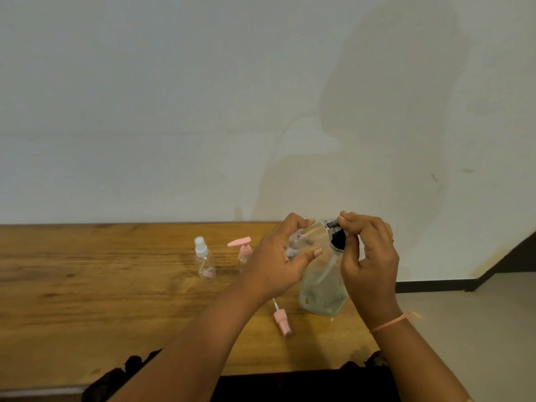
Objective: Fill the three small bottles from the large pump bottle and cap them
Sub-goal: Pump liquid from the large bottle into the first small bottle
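The large clear pump bottle [323,291] stands on the wooden table [87,300] with its black pump head [336,237] at the top. My right hand [369,262] is closed around that pump head. My left hand [278,256] holds a small clear bottle [307,237] tilted up against the pump's nozzle. A small clear bottle with a white spray cap [204,261] stands to the left. Beside it stands a small bottle with a pink pump cap [243,250], partly hidden by my left hand. A loose pink spray cap [281,319] lies on the table near my left wrist.
The table's right edge is just past the large bottle, with floor [478,329] beyond it. A white wall [203,111] rises right behind the table. Dark fabric [304,384] lies along the near edge.
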The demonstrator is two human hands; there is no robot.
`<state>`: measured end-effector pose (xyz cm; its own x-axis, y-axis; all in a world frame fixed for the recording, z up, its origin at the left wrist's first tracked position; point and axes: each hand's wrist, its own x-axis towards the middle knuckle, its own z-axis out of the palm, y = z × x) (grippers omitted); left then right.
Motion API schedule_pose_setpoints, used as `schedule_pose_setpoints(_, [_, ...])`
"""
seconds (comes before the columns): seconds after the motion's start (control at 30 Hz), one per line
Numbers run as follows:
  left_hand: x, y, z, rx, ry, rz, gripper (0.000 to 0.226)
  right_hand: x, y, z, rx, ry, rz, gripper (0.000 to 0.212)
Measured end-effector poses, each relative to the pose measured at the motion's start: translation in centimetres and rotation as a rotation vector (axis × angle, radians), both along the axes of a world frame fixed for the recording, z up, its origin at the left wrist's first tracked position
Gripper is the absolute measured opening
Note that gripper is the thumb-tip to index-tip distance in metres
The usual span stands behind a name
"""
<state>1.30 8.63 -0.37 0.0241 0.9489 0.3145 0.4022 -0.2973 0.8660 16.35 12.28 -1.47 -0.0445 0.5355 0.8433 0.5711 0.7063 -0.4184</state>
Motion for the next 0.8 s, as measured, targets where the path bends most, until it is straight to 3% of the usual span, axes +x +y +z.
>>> schedule_pose_setpoints(0.8, [0.4, -0.3, 0.2, 0.116, -0.030, 0.014, 0.028, 0.2, -1.0, 1.7, -0.048, 0.010, 0.021, 0.018])
